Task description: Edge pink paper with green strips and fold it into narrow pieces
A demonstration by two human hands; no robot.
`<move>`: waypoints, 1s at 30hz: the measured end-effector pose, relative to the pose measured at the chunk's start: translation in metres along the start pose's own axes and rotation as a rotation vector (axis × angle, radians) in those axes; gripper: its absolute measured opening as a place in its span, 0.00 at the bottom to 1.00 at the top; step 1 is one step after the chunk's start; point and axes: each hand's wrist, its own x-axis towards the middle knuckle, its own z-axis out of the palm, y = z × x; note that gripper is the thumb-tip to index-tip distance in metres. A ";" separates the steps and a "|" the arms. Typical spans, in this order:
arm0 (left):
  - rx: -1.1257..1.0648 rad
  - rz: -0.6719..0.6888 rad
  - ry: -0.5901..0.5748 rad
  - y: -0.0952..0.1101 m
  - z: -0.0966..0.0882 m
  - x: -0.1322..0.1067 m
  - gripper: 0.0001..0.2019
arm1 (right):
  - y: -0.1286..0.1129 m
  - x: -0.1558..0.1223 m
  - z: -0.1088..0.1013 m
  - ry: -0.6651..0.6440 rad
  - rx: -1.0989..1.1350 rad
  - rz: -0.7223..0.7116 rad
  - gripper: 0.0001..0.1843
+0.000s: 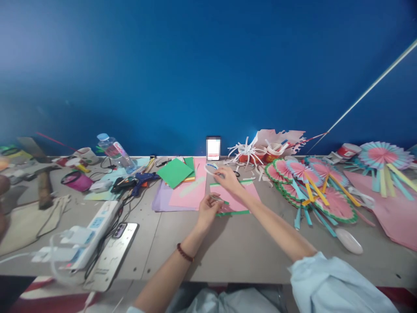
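Note:
My left hand (209,209) rests on the grey table (234,248), fingers pinched on the near left corner of a pink sheet with green edging (239,201). A dark bead bracelet sits on that wrist. My right hand (227,178) reaches further back over the pink sheet, fingers curled round a white tape roll (211,168). A thin green strip (246,181) lies along the sheet's far edge.
Stacked pink, lilac and green papers (182,187) lie left of the hands. Several pink-and-teal paper fans (309,187) spread to the right. A phone (213,148) leans on the blue wall. A power strip (94,228), another phone (112,254), a glue gun (140,180) and a bottle (114,151) are at left.

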 end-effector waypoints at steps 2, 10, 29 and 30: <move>0.006 0.008 -0.022 0.000 0.000 0.000 0.19 | 0.003 0.016 0.013 -0.078 -0.048 -0.024 0.07; 0.046 -0.002 -0.058 -0.001 -0.001 -0.001 0.15 | 0.017 0.040 0.050 -0.249 -0.065 0.059 0.05; 0.161 -0.050 -0.110 -0.006 0.001 -0.003 0.14 | -0.013 -0.082 -0.033 -0.307 0.571 0.563 0.20; 0.172 -0.057 -0.128 -0.006 0.002 -0.003 0.14 | -0.015 -0.085 -0.033 -0.258 0.568 0.601 0.20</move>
